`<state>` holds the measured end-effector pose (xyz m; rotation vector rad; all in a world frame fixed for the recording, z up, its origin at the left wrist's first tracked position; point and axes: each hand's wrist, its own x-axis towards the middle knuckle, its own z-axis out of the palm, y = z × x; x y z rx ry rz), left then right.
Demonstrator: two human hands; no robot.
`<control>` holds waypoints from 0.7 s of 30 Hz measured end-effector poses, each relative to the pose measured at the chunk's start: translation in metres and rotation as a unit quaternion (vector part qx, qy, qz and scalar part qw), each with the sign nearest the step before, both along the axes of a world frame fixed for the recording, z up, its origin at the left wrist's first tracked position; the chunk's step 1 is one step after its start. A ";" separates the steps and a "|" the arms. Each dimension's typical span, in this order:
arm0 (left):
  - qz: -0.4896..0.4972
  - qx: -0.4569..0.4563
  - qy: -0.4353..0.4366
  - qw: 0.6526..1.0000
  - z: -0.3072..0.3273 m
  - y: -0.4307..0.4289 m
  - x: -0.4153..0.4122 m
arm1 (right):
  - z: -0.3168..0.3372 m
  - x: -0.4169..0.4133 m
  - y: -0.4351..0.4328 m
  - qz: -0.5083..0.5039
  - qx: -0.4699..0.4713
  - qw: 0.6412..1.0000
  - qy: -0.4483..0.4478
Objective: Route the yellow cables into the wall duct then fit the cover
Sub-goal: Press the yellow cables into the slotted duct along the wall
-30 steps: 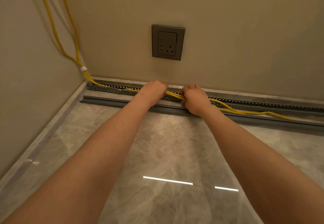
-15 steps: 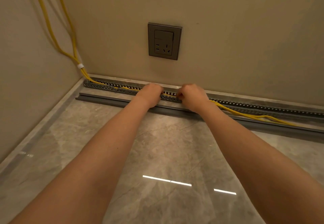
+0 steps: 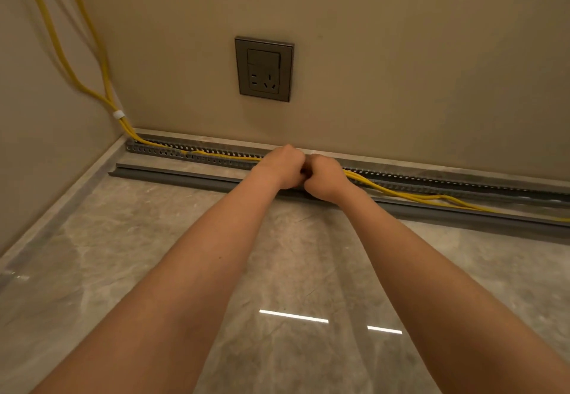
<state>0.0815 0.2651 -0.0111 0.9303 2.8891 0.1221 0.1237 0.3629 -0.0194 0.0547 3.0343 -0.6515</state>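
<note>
Both arms out straight over the glossy grey marble floor [image 3: 154, 270], hands at the foot of the beige back wall [image 3: 401, 54]. Floor between me and the wall is bare, just two bright light streaks reflected near my forearms. Left side wall [image 3: 37, 131] meets the back wall at the corner, so the run is boxed in at the left end and carries on out of view to the right.

Dark grey wall socket plate [image 3: 264, 68] sits on the back wall directly above my hands, well above the duct. Nothing lies across the work line except the loose long grey duct cover strip [image 3: 172, 174], which lies flat on the floor parallel to the duct, just on my side of it, passing under my wrists.

Grey perforated cable duct [image 3: 191, 154] runs along the skirting at the base of the back wall, from the left corner off to the right. Yellow cables [image 3: 89, 91] drop down the corner, are bundled by a small white tie [image 3: 118, 114], then enter the duct's left end. Left of my hands they lie inside the channel. Right of my hands they rise out, cross the duct's front lip and trail onto the cover strip toward the right edge.

My left grip [image 3: 282, 165] and right grip [image 3: 325, 176] are both curled into fists on the duct, knuckles touching, closed down over the cables at the point where they leave the channel. Fingertips are hidden, so the exact pinch can't be seen.
</note>
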 end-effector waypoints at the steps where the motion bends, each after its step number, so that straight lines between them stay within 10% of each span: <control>1: 0.007 -0.006 -0.003 1.000 -0.001 0.001 0.000 | -0.001 0.002 0.004 -0.004 -0.043 0.999 0.001; 5: 0.020 -0.015 0.018 1.000 -0.003 0.006 0.007 | -0.003 0.007 0.016 -0.025 -0.120 0.992 0.032; 21: 0.048 -0.164 0.052 0.984 0.007 0.036 0.028 | -0.007 0.028 0.056 -0.011 0.173 0.982 0.076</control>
